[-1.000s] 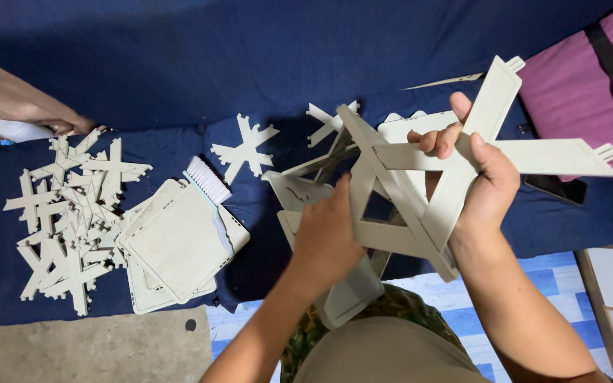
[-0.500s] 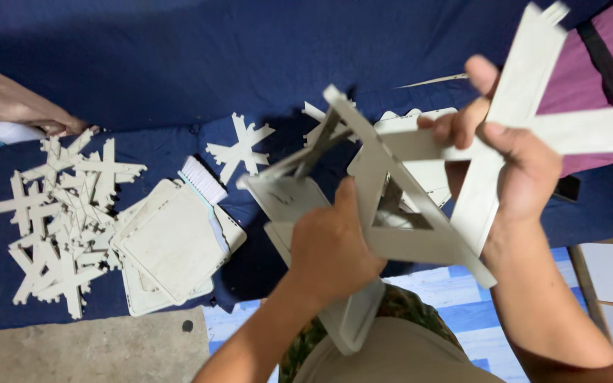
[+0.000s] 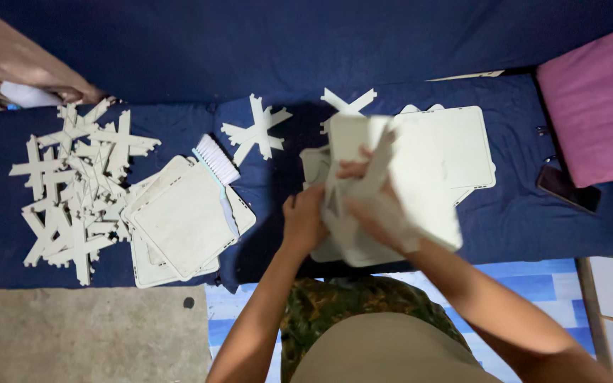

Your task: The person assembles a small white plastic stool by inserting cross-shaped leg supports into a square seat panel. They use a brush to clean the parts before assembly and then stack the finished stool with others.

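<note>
Both hands — left hand (image 3: 305,221), right hand (image 3: 370,206) — grip the blurred grey panel (image 3: 377,177) between them.

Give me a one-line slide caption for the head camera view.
Both hands, left and right, grip a blurred pale flat-panel assembly over a dark blue cloth, stacked panels and cross-shaped pieces alongside.

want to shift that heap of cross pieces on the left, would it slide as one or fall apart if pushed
The cross pieces look like thin flat cutouts lying loosely criss-crossed, so a push would probably scatter them. Their notched arms may snag one another and drag neighbours along. The blue cloth beneath looks soft, so it may bunch rather than let them glide.
</note>
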